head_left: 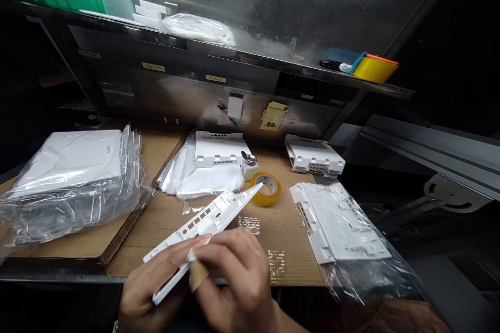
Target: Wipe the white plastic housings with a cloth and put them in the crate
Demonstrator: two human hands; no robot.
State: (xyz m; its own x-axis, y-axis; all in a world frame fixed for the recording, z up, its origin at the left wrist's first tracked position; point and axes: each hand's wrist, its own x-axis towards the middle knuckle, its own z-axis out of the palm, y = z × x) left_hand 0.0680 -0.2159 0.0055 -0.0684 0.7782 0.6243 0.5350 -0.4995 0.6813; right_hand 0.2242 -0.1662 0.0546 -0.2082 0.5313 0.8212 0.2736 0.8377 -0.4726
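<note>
My left hand (150, 283) is closed round a white plastic housing (219, 213) with a row of port cut-outs, tilted up over the front of the bench. My right hand (238, 270) pinches a small white wad (191, 256), perhaps tissue or cloth, against the edge of the housing. A tan wrap (199, 274) covers its thumb. Just beyond the housing lies a roll of yellowish tape (266, 189). Behind the roll stands a small white bottle (249, 166) with a metal lid. Part of the housing is hidden under my fingers.
Bagged white housings (70, 161) are piled on cardboard at left. More housings (219, 148) sit on clear bags (209, 181) at the back, with another stack (314, 155) back right. A partly bagged housing (339, 221) lies at right. A metal shelf (265, 60) spans the back.
</note>
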